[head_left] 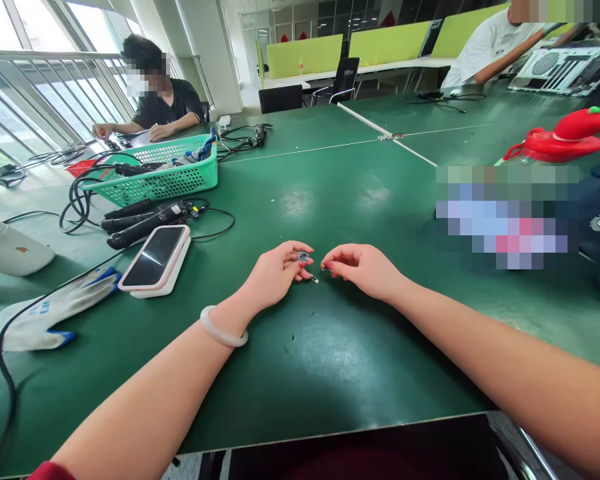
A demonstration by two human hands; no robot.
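Above the middle of the green table (340,353), my left hand (279,272) pinches a small circuit board (303,256) between thumb and fingers. A thin strip with a pale end (314,279) sticks out below those fingers; whether it joins the board I cannot tell. Just to the right, my right hand (363,267) is closed in a pinch, its fingertips pointing at the board with a small gap between the hands. A tiny coppery thing (323,267) shows at its fingertips, too small to name. A pale bangle (224,328) circles my left wrist.
Left of my hands lie a phone on a white box (156,260), black corded tools (150,220), a work glove (55,310) and a green basket (165,177). A red-capped bottle (555,140) stands right. Two people sit across the table, one near a computer case (563,70).
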